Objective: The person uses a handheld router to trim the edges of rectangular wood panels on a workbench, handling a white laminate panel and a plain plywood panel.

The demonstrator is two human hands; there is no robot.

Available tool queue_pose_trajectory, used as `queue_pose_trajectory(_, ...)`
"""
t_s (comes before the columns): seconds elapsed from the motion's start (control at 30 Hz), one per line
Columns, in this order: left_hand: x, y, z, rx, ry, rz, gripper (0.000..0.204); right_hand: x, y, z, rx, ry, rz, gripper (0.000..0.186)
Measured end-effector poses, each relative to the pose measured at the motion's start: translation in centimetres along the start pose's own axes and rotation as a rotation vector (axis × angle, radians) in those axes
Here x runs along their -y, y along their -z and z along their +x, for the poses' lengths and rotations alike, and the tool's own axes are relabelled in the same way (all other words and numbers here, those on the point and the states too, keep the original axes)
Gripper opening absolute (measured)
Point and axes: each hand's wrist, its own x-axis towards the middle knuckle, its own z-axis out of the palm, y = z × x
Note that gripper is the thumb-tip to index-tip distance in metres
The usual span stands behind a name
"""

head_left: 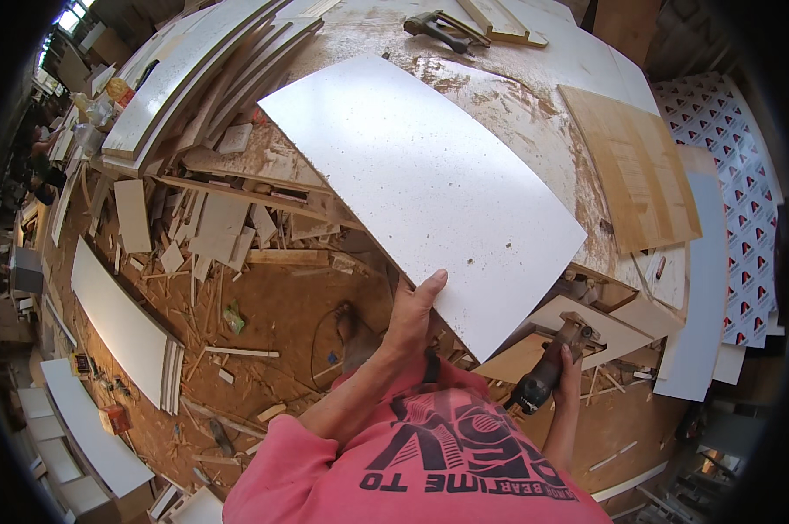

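A large white panel (412, 175) lies across the workbench, its near corner jutting over the bench edge toward me. Specks of dust dot its surface. My left hand (414, 313) grips the panel's left edge, thumb on top and fingers hidden underneath. Low at my right side, my right hand (567, 377) is wrapped round a trim router (543, 371) with a dark body and a metal base. The router is held just off the panel's right-hand near corner, apart from it. Part of its body is hidden by my fingers.
The dusty workbench (525, 122) carries a wood-toned board (630, 170), a nail gun (438, 33) and stacked curved white strips (189, 83). Offcuts (224, 231) litter the floor at left, beside leaning white panels (128, 319). Pale panels (696, 288) lean at the right.
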Motion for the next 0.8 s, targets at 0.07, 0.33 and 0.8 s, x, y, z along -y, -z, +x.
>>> queue_pose_trajectory(0.07, 1.4, -0.2, 0.2, -0.052, -0.019, -0.030, 0.045, 0.6, 0.1, 0.2, 0.019, 0.025, 0.006, 0.051)
queue_pose_trajectory(0.33, 9.5, 0.0, 3.4, -0.078, 0.142, -0.197, 0.051, 1.5, 2.4, -0.2, -0.017, 0.046, -0.073, 0.068)
queue_pose_trajectory(0.8, 15.2, -0.1, 9.1, 0.017, 0.497, 0.164, 0.048, 3.9, -0.8, -0.9, 0.118, 0.046, -0.532, 0.102)
